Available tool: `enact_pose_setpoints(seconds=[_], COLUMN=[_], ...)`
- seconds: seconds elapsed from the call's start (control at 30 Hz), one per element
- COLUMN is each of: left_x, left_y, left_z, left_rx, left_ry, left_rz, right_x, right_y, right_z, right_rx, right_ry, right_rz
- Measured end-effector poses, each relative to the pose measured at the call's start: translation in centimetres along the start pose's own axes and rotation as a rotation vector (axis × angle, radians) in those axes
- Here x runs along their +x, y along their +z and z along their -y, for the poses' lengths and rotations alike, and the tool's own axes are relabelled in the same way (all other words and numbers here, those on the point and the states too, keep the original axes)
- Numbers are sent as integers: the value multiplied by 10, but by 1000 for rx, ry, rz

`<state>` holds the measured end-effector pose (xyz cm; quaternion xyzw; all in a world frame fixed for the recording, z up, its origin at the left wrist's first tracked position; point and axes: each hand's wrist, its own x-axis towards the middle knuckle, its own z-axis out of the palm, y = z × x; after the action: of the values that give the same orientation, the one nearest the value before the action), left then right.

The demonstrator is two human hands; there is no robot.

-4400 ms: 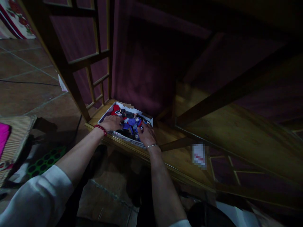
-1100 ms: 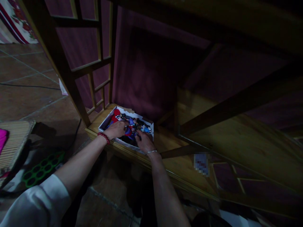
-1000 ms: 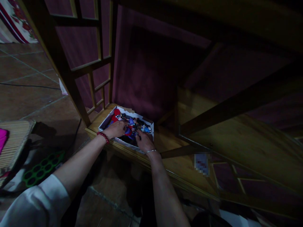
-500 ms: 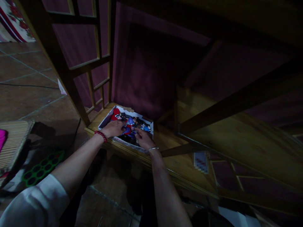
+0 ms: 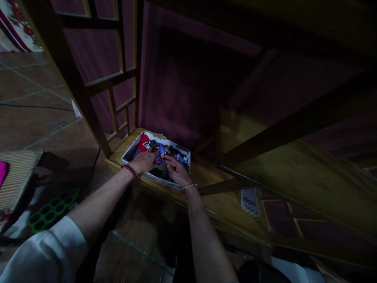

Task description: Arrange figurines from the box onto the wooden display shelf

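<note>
A shallow white cardboard box (image 5: 126, 155) holds a jumble of small coloured figures, red, blue, black and white. Both my hands are inside it. With its fingertips bent down among the pieces, my left hand (image 5: 145, 161) looks closed beside a small blue-and-red piece (image 5: 159, 159); what it grips is not clear in the dim light. My right hand (image 5: 177, 169) hovers over the right half of the contents, its fingers stretched and apart. A violet-blue piece (image 5: 161, 149) lies just beyond the fingertips of both hands.
The box rests on a wooden shelf (image 5: 219, 200) with a lattice side (image 5: 103, 84) at left. A wooden panel (image 5: 282, 169) and slanting bars rise to the right. A pixelated item (image 5: 249, 201) lies on the shelf. A green tray with round holes (image 5: 53, 210) is low at left.
My left hand has shifted slightly right and down in the box. The fingers of my right hand have straightened and reach a little further left. The blue-and-red piece shows less.
</note>
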<state>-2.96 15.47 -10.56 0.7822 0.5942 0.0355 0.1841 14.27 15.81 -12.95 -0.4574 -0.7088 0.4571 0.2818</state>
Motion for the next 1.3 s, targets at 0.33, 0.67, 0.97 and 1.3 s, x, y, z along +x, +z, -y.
enact_pose_setpoints(seconds=[0.33, 0.67, 0.97, 1.3], left_x=[4, 10, 16, 5], left_y=[1, 6, 16, 2], left_z=[-2, -23, -31, -6], left_rx=[-49, -30, -77, -143], left_ry=[10, 36, 130, 91], left_rz=[2, -10, -47, -24], right_x=[1, 0, -9, -15], right_y=[2, 0, -1, 1], right_z=[3, -1, 3, 9], right_rx=[21, -414, -663, -647], right_ry=[-82, -67, 11, -40], right_rz=[-17, -136, -190, -188])
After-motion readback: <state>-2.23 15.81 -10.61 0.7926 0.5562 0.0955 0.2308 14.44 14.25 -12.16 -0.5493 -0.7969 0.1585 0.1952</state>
